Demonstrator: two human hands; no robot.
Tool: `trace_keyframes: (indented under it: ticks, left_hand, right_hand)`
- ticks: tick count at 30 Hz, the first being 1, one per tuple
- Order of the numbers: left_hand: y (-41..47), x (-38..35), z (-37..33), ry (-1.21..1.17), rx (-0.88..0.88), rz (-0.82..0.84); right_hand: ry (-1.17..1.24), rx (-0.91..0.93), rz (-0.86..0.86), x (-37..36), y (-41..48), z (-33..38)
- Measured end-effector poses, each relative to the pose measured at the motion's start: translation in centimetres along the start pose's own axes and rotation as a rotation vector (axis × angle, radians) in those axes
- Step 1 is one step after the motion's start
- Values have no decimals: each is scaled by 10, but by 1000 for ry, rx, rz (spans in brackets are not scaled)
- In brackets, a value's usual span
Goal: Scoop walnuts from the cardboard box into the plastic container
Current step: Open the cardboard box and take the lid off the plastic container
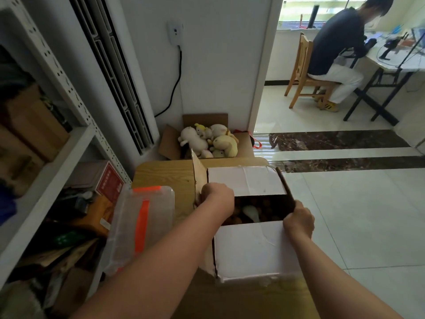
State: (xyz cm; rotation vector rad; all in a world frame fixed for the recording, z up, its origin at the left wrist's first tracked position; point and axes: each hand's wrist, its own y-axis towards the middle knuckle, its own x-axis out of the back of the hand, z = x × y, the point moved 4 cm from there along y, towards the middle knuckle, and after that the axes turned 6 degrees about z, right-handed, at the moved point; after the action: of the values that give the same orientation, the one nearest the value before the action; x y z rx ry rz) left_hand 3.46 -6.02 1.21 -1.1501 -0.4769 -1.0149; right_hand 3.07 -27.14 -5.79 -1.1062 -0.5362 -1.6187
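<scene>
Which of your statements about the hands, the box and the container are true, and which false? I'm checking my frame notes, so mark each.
1. The left hand and the right hand each hold a flap of the cardboard box. True.
2. The plastic container stands right of the box. False: it stands left of it.
3. Walnuts show inside the open box. True.
4. The carton behind holds books. False: it holds plush toys.

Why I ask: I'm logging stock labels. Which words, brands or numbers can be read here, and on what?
White print on the red box: too blurred to read.
White label on the orange packet: too small to read.
No text visible on the cardboard box or plastic container.
</scene>
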Motion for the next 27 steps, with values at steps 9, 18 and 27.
trace_keyframes:
  ticks: [9, 18, 27]
  left_hand:
    - [12, -21, -6, -93, 32, 22]
    - [15, -11, -8, -271, 24, -19]
    - [-19, -8, -30, -555, -565, 436]
  right_hand:
    - [-207, 100, -73, 1, 0, 3]
    - [-221, 428, 454, 1, -2, 51]
    - [-457, 430, 715, 63, -45, 72]
